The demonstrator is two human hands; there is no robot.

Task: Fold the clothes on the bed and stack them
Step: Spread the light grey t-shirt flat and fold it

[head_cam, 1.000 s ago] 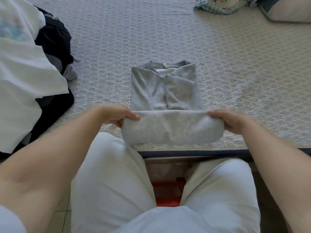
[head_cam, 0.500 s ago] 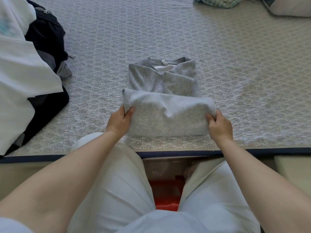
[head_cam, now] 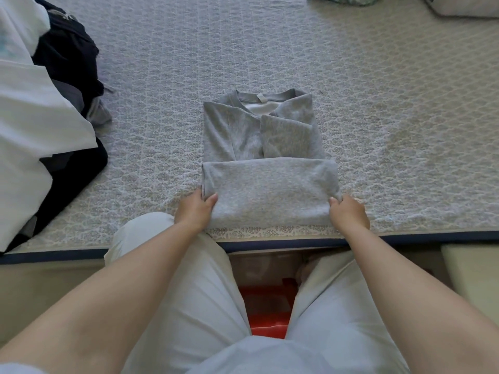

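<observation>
The grey shirt [head_cam: 266, 163] lay on the bed [head_cam: 378, 103] close to its near edge, with the lower part folded up over the sleeves. The left hand [head_cam: 195, 210] pinched the left end of this fold and the right hand [head_cam: 348, 213] pinched the right end, fingers curled on the cloth. A pile of white and dark clothes [head_cam: 46, 125] lay at the left.

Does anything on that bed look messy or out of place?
The white garment and dark clothes lie in a rumpled heap at the bed's left edge, unfolded. The grey shirt looks tidy.
</observation>
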